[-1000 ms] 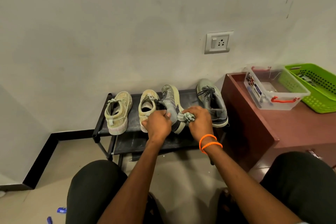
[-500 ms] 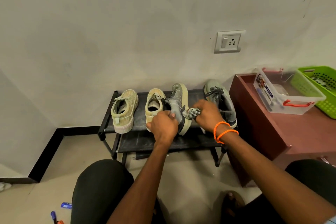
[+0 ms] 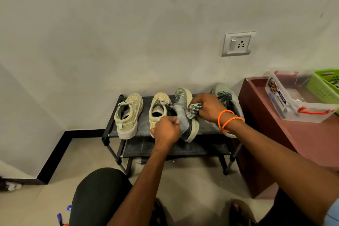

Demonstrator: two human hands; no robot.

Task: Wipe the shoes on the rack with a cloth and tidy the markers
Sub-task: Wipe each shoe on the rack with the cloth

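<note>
Gripping grey shoe (image 3: 180,110) left hand (image 3: 166,131); cloth (image 3: 194,110) right hand (image 3: 207,107) grip

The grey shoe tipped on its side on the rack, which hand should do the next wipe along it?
Right. The right hand already grips the cloth against the grey shoe, while the left hand holds its heel.
</note>
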